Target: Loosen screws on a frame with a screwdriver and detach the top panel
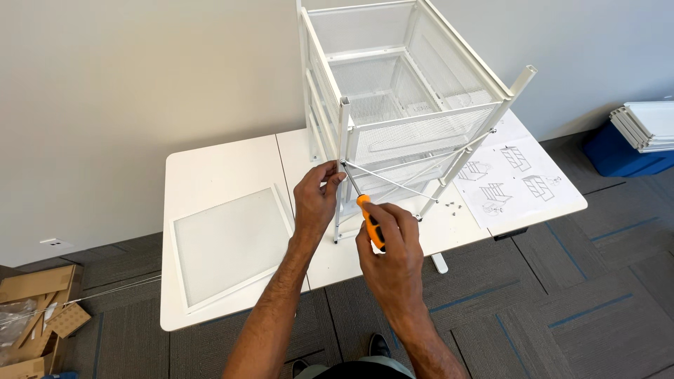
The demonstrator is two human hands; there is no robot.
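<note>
Two hands work at one white mesh drawer frame (400, 105) standing on the worktop (210, 175): the left hand (317, 200) pinches a frame post, the right hand (390, 245) grips one orange screwdriver (370, 221). The frame's top is cut off; small screws (451, 205) are hard to count.

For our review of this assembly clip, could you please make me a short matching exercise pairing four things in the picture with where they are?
Things:
1. screwdriver
2. instruction sheet
3. mesh panel
4. cardboard box

Places:
A. flat on the table's left part
B. on the floor at far left
C. in the right hand
D. on the table's right part, beside the drawer frame

Pairs: 1-C, 2-D, 3-A, 4-B
</note>
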